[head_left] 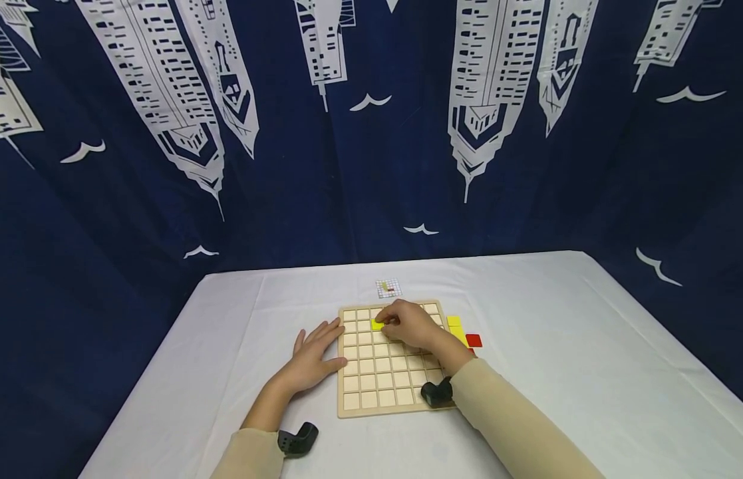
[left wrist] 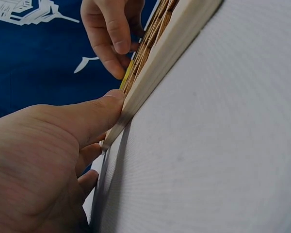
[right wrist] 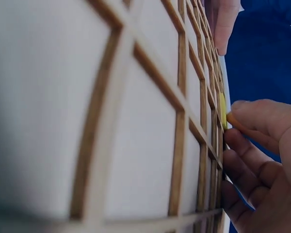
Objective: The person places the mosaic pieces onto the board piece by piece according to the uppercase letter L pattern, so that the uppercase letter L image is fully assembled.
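Note:
A wooden grid board (head_left: 350, 412) with square cells lies on the white cloth. My right hand (head_left: 410, 324) reaches over its upper part, fingers bent, and pinches a yellow tile (head_left: 377, 325) at a cell near the top. In the right wrist view, the thumb and fingertips meet at the edge of the yellow tile (right wrist: 223, 110); part of it is hidden. My left hand (head_left: 314, 359) rests against the board's left edge, fingers spread and thumb on the rim. The left wrist view shows that thumb (left wrist: 104, 109) pressed along the board's side (left wrist: 160, 63).
Beyond the board lies a small printed grid card (head_left: 388, 288) with coloured squares. Several yellow tiles (head_left: 454, 321) and red tiles (head_left: 474, 340) lie along the board's right side, partly behind my right forearm. A dark blue patterned curtain (head_left: 347, 186) hangs behind the table.

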A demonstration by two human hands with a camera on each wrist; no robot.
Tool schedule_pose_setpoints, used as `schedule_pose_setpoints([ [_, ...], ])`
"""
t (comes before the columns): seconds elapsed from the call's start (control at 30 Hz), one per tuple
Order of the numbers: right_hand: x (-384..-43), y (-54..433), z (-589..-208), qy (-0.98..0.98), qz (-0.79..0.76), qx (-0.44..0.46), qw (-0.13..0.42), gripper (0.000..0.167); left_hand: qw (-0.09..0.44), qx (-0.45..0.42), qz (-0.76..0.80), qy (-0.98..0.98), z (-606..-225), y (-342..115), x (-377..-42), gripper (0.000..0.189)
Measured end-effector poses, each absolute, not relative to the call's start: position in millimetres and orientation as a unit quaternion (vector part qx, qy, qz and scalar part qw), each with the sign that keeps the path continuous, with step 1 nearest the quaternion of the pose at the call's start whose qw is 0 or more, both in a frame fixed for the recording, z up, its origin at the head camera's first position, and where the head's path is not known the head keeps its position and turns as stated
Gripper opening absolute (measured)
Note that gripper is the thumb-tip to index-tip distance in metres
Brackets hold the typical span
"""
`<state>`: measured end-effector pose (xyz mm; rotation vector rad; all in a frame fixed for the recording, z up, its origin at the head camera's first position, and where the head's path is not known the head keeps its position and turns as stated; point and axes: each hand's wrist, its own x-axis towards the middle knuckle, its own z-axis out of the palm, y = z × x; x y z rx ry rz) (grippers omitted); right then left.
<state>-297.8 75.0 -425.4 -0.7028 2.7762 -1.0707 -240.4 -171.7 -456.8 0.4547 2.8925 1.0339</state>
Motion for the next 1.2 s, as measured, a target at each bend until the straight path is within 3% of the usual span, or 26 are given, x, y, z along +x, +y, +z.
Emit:
schedule_pose_setpoints([
  [0.17, -293, 83, -423, 0.898, -0.36, -0.25, 0.042, 0.021, 0.016, 0.143, 0.335, 0.931, -457, -171, -241, 0.066],
  [0.53, -279, 101, -413, 0.885, -0.387, -0.257, -0.033, 0.019, 0.014, 0.14, 0.338, 0.931, -457, -171, -240, 0.067],
  [1.2, -276, 160, -421, 0.913, -0.363, -0.164, -0.093, 0.023, 0.015, 0.146, 0.333, 0.932, -457, -172, -239, 0.067],
])
